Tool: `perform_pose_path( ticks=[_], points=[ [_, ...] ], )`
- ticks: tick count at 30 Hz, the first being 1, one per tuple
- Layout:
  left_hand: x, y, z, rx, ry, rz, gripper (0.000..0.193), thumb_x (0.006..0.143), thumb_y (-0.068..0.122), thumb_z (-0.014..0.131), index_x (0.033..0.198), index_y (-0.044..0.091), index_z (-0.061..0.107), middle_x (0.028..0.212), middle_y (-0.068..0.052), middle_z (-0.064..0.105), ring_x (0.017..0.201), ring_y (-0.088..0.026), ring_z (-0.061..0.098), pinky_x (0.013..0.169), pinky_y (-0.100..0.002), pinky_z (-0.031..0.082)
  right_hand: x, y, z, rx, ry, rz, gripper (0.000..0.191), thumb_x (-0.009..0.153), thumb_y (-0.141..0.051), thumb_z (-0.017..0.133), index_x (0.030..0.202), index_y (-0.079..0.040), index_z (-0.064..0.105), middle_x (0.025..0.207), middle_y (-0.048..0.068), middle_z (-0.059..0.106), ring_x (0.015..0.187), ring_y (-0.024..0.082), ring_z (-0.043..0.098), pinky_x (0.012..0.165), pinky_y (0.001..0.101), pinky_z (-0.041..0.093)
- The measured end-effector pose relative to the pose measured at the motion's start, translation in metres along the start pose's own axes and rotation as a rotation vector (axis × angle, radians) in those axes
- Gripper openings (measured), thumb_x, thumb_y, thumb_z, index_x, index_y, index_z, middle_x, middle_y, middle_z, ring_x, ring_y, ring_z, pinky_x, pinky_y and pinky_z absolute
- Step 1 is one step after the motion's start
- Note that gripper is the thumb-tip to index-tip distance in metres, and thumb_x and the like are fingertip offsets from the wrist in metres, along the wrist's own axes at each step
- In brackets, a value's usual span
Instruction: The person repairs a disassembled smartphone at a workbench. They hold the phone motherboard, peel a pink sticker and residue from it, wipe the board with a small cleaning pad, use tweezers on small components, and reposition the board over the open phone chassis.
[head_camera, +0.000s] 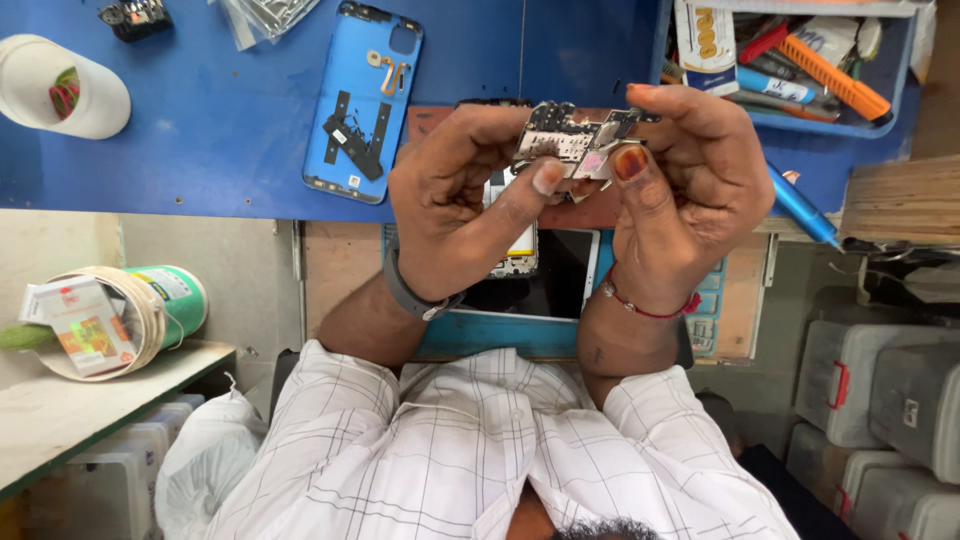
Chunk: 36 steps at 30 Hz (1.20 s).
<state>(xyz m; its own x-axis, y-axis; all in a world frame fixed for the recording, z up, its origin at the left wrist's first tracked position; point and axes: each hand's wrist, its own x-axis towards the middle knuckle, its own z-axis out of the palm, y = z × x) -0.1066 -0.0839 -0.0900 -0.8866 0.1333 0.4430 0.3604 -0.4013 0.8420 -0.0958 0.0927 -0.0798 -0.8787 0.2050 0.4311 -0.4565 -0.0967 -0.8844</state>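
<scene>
I am pinching the phone circuit board (577, 140) between my left hand (455, 205) and right hand (680, 190), its long axis running hand to hand, above the blue table (200, 130).

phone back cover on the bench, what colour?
Blue, inside face up, with black strips stuck on it: back cover. Head view, the only one, shows it clearly.

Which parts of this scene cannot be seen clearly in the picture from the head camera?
- Circuit board: the fingers of the left hand and right hand cover its edges.
- Phone below: mostly hidden behind the left hand.
- Tool tray: cut off by the top edge.
- Small parts on the blue phone cover: too small to identify.
</scene>
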Motion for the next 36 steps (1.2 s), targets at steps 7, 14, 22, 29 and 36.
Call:
perform_pose_path(
  ticks=[7, 14, 22, 29, 36],
  points=[
    [0.002, 0.011, 0.007, -0.058, 0.090, -0.063, 0.060, 0.101, -0.008, 0.067, 0.152, -0.003, 0.035, 0.115, -0.013, 0.069, 0.103, -0.010, 0.070, 0.091, -0.021, 0.058, -0.002, 0.001, -0.001, -0.041, -0.041, -0.013, 0.024, 0.105, -0.001, 0.078, 0.122, 0.010, 0.065, 0.098, 0.016, 0.076, 0.080, 0.011, 0.071, 0.071, 0.0151, 0.052],
    [-0.003, 0.008, 0.004, -0.029, 0.128, -0.100, 0.066, 0.099, -0.009, 0.069, 0.151, 0.000, 0.030, 0.111, -0.010, 0.069, 0.099, -0.009, 0.070, 0.081, -0.018, 0.058, -0.005, -0.006, 0.004, -0.109, -0.110, 0.018, 0.020, 0.106, 0.001, 0.076, 0.121, 0.010, 0.067, 0.097, 0.013, 0.075, 0.082, 0.009, 0.069, 0.071, 0.0150, 0.052],
    [-0.006, -0.004, -0.002, -0.013, 0.105, -0.037, 0.065, 0.104, -0.012, 0.071, 0.154, 0.003, 0.032, 0.108, -0.009, 0.070, 0.097, -0.008, 0.070, 0.080, -0.016, 0.057, 0.001, -0.010, 0.012, -0.172, -0.149, 0.042, 0.016, 0.105, 0.003, 0.070, 0.120, 0.009, 0.067, 0.091, 0.009, 0.072, 0.081, 0.006, 0.067, 0.074, 0.0146, 0.053],
    [-0.004, -0.008, -0.001, 0.018, 0.132, -0.013, 0.066, 0.100, -0.016, 0.070, 0.151, 0.004, 0.032, 0.105, -0.011, 0.068, 0.092, -0.008, 0.069, 0.079, -0.017, 0.058, 0.003, -0.004, 0.013, -0.195, -0.184, 0.037, 0.016, 0.105, 0.004, 0.067, 0.121, 0.008, 0.066, 0.093, 0.010, 0.074, 0.082, 0.006, 0.068, 0.075, 0.0148, 0.053],
    [-0.004, -0.010, 0.000, 0.000, 0.143, 0.021, 0.065, 0.099, -0.016, 0.068, 0.150, 0.006, 0.033, 0.108, -0.011, 0.067, 0.094, -0.009, 0.070, 0.081, -0.019, 0.059, 0.001, -0.002, 0.015, -0.227, -0.152, -0.045, 0.015, 0.105, 0.006, 0.070, 0.119, 0.007, 0.066, 0.094, 0.011, 0.075, 0.082, 0.006, 0.071, 0.072, 0.0144, 0.055]
  ],
)
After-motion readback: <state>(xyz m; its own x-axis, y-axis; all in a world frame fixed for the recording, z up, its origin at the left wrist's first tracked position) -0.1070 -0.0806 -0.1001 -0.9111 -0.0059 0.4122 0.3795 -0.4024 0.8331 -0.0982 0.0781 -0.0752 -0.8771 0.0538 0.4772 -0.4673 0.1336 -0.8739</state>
